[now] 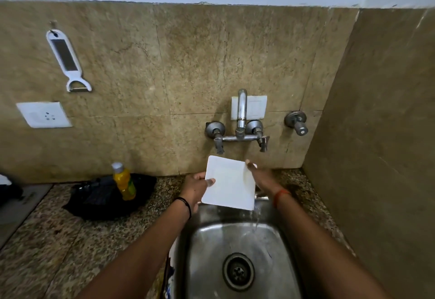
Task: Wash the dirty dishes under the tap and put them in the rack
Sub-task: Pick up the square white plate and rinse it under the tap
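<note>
Square white plate [229, 182] tilted over stainless steel sink [270, 247] (water running off its near right corner), left hand [196, 189] pinching left edge, right hand [261, 176] gripping right edge, yellow-liquid bottle [124, 181] far left on counter.

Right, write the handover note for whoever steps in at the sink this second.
Left hand: grips the left edge of the white square plate, thumb on its face.
Right hand: fingers lie along the plate's right edge; whether they grip it is hard to tell.
The plate is held tilted over the back of the steel sink, below the wall tap; water runs off its lower right corner.
Done: plate is wet, rinse under way.
Left: finish the rinse, then rack it. The black rack sits on the counter to the left, with a yellow bottle in front.
</note>
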Available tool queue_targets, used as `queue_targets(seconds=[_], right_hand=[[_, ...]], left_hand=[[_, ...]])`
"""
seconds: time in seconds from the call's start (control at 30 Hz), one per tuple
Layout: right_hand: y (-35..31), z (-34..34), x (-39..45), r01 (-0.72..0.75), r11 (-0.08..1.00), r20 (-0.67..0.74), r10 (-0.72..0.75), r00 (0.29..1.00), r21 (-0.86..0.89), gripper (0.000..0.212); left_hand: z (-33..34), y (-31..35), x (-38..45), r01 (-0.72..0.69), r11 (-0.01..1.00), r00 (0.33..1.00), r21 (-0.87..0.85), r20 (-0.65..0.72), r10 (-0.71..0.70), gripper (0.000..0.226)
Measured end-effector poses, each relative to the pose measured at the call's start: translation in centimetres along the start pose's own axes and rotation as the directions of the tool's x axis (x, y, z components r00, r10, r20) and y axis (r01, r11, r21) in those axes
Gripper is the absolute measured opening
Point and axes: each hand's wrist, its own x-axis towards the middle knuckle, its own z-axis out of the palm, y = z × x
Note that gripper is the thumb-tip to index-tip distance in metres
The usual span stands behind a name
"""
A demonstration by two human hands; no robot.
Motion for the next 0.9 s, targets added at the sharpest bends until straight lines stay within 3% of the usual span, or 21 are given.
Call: queue_targets(seconds=[0.03, 0.1, 0.2, 0.33, 0.43, 0.5, 0.57, 0.6, 0.67, 0.7, 0.77, 0.83, 0.9], right_hand=[[0.4, 0.5, -0.6, -0.108, 0.981, 0.167, 0.082, 0.983, 0.158, 0.056], [1.2, 1.2, -1.0, -0.295, 0.896, 0.485, 0.106, 0.868, 0.332, 0.07], [1.8, 2.7, -0.9, -0.448, 0.805, 0.705, 0.052, 0.707, 0.389, 0.089], [0.6, 7.1, -2.0, -0.511, 0.807, 0.792, 0.092, 0.603, 0.295, 0.072], [-1.5, 11.2, -3.9, -0.595, 0.718, 0.825, 0.053, 0.563, 0.36, 0.052], [-3.0, 13.3, -4.6, -0.635, 0.604, 0.796, 0.001, 0.605, 0.482, 0.04], [-4.5, 16.4, -5.3, -0.584, 0.617, 0.76, -0.035, 0.649, 0.527, 0.064], [-5.8, 18.2, -6.0, -0.575, 0.628, 0.768, -0.058, 0.637, 0.525, 0.06], [-8.1, 21.1, -7.8, -0.56, 0.644, 0.773, -0.078, 0.629, 0.521, 0.024], [-9.3, 22.9, -8.5, -0.538, 0.674, 0.78, -0.091, 0.619, 0.506, 0.022], [-11.5, 25.8, -9.8, -0.494, 0.708, 0.785, -0.137, 0.604, 0.504, 0.024], [-14.0, 29.3, -11.2, -0.47, 0.721, 0.791, -0.179, 0.584, 0.51, 0.028], [-16.1, 32.3, -12.2, -0.433, 0.738, 0.797, -0.23, 0.559, 0.517, 0.053]], left_hand=[[-0.8, 0.0, -0.3, -0.018, 1.0, 1.0, -0.01, -0.003, 0.018, 0.024], [-2.5, 0.0, -0.8, -0.053, 0.999, 0.998, -0.014, -0.021, 0.052, 0.023], [-5.5, 0.0, -1.9, -0.106, 0.994, 0.993, -0.027, -0.046, 0.105, 0.022], [-10.0, 0.6, -3.9, -0.19, 0.978, 0.981, -0.087, -0.061, 0.185, 0.021], [-14.9, 0.8, -5.2, -0.241, 0.97, 0.97, -0.032, -0.033, 0.24, 0.022], [-17.9, 1.0, -5.9, -0.268, 0.962, 0.963, 0.053, -0.018, 0.269, 0.026], [-21.7, 1.0, -6.9, -0.313, 0.935, 0.943, 0.167, -0.06, 0.326, 0.026], [-23.9, 0.9, -7.5, -0.326, 0.917, 0.93, 0.23, -0.097, 0.355, 0.028], [-27.5, 0.6, -8.5, -0.313, 0.89, 0.904, 0.332, -0.184, 0.387, 0.034], [-29.7, 0.7, -8.9, -0.301, 0.88, 0.883, 0.367, -0.242, 0.402, 0.038], [-33.7, 1.2, -9.5, -0.26, 0.87, 0.846, 0.418, -0.336, 0.414, 0.039], [-38.8, 2.1, -10.1, -0.214, 0.862, 0.802, 0.459, -0.421, 0.423, 0.026], [-43.5, 3.1, -11.1, -0.136, 0.808, 0.737, 0.574, -0.486, 0.47, 0.018]])
